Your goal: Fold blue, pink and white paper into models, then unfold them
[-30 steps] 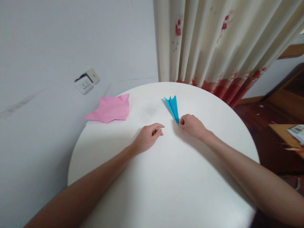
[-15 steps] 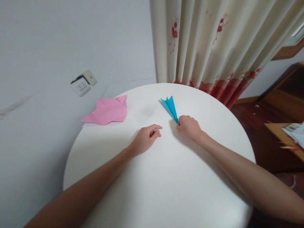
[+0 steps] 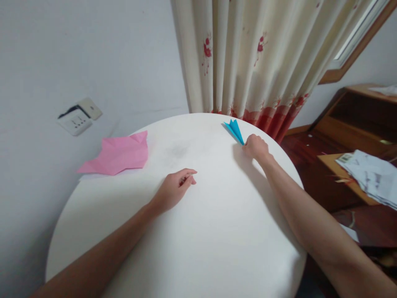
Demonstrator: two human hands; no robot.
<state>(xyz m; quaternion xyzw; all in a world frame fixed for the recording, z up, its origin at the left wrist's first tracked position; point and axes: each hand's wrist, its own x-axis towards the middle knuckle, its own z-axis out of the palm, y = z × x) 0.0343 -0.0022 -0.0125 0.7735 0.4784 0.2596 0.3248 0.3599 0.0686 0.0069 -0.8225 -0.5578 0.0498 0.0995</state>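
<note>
My right hand (image 3: 256,146) is closed around the narrow tip of a blue paper plane (image 3: 235,131), whose flared end points toward the far edge of the white round table (image 3: 204,248). The tip itself is hidden by my fingers. Near the table's middle rests my left hand (image 3: 172,188), its fingers loosely bent and a gap showing between them and the thumb, with nothing in it. A creased sheet of pink paper (image 3: 119,155) lies at the table's far left, beyond my left hand and apart from it.
A pale wall with a socket (image 3: 76,121) borders the table on the left. Behind the far edge hangs a cream and red curtain (image 3: 229,62). To the right, lower than the tabletop, papers (image 3: 369,178) lie on a wooden surface.
My right hand has carried the blue paper plane farther away and to the right, toward the table's far right edge. My left hand keeps its pose. The view has turned somewhat right.
</note>
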